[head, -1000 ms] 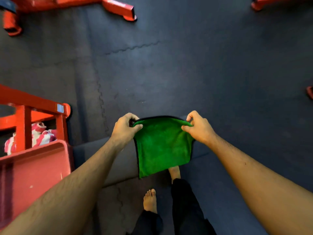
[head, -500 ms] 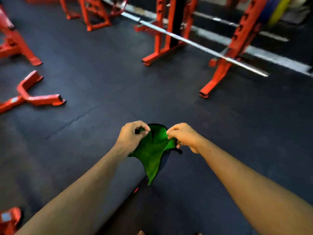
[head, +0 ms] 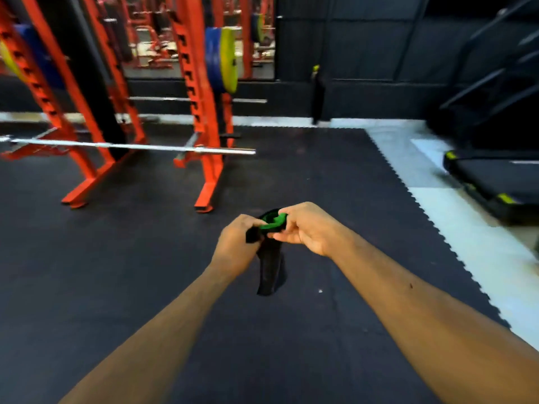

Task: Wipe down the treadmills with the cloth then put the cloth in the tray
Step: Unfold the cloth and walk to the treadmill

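Both my hands hold the cloth (head: 269, 266) in front of me at mid-frame. It is folded over, so its dark back hangs down and only a green edge shows at the top. My left hand (head: 237, 247) grips the cloth's left side. My right hand (head: 306, 228) pinches its top from the right. A black treadmill (head: 493, 182) with yellow-green markings stands at the far right, on the pale floor beyond the mat. No tray is in view.
An orange squat rack (head: 204, 121) with blue and yellow weight plates stands ahead on the left. A steel barbell (head: 131, 146) lies across it at low height. Dark rubber mat (head: 116, 272) covers the floor; pale tiles (head: 466, 243) border it on the right.
My view has swung up and to the right, from the floor and my feet to the rack and the treadmill. My hands have come together and the cloth has been folded.
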`<state>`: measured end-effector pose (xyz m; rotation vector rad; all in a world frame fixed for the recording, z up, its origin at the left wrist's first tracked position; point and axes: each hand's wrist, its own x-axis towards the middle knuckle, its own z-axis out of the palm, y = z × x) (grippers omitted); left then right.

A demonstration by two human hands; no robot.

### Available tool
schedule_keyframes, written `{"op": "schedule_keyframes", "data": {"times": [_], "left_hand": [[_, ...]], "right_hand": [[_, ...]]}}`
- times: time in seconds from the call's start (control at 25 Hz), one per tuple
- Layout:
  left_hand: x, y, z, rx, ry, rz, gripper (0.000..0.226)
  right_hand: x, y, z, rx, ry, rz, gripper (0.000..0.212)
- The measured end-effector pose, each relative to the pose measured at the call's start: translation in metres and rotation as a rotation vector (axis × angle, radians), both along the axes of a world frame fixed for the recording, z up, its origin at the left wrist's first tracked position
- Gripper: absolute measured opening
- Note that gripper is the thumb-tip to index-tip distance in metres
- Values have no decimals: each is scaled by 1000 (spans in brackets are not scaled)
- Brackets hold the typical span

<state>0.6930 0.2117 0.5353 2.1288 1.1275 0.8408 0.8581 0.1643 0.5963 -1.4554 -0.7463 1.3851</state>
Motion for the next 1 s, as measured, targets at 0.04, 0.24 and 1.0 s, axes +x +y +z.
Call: {"op": "schedule_keyframes", "data": {"times": [0.04, 0.24, 1.0], "left_hand": [[34, 8, 2, -13, -58, 23, 28], [187, 26, 12, -362, -297, -183, 25], [792, 261, 37, -758, -377, -696, 28]], "right_hand": [[39, -4, 0, 3, -178, -5, 33], [208, -28, -13, 70, -797, -167, 24], [721, 156, -8, 405, -370, -775, 37]]}}
